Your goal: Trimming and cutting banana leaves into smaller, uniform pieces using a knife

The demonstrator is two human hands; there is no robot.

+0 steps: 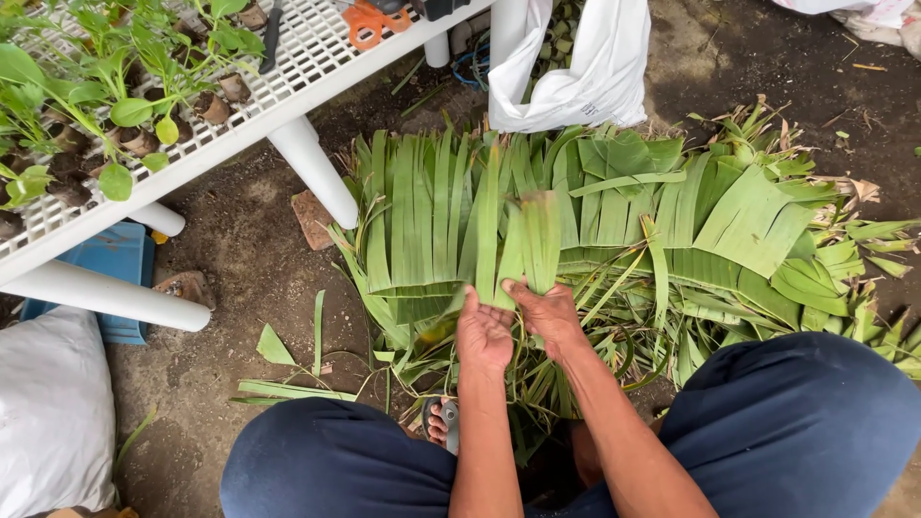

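1. Green leaf strips stand pinched at their lower ends, above the leaf pile on the dirt floor.
2. Left hand and right hand are both clamped on those strips.
3. Risk, as I judge it: the strips may tear along the grain if pulled unevenly.

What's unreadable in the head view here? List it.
- Leaf strip: blurred at its upper end, so its tip shape is unclear.
- Left hand and right hand: fingertips hidden among the leaves, so the exact grip can't be told.
- Orange tool on the white table: cut off by the top edge.
- Sandal: mostly hidden behind the left forearm and knee.
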